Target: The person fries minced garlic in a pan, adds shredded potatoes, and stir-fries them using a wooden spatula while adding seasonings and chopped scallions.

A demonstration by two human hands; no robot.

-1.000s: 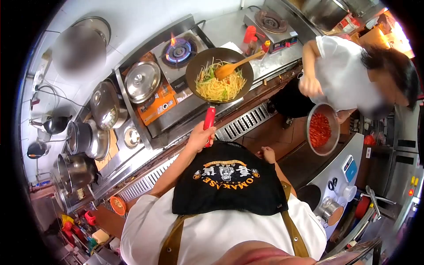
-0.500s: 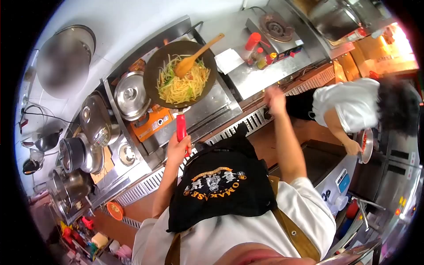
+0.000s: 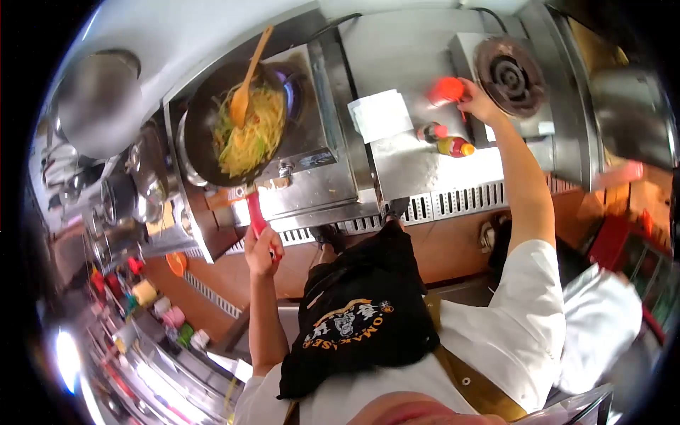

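My left hand (image 3: 263,249) is closed around the red handle (image 3: 256,214) of a dark frying pan (image 3: 202,120). The pan is tilted over the left burner, whose blue flame (image 3: 290,93) shows at its right side. Pale shredded strips with green pieces (image 3: 256,138) lie in the pan, and a wooden spatula (image 3: 241,99) rests among them, its handle leaning past the rim. Over the steel counter, my right hand (image 3: 483,105) has its fingers closed on a slightly blurred red bottle (image 3: 445,91) with a thin spout. Two small sauce bottles stand nearby, one red-capped (image 3: 432,132), one yellow-capped (image 3: 455,146).
White folded cloths or papers (image 3: 380,115) lie on the counter between the burners. A second burner (image 3: 510,76) stands beyond my right hand. Pots and bowls (image 3: 145,173) crowd the left side. Another person's white shirt (image 3: 602,329) shows behind my right arm.
My right hand has moved from mid-air to the red bottle on the counter. The pan now tilts more. The view has turned, and the other person is mostly hidden behind my arm.
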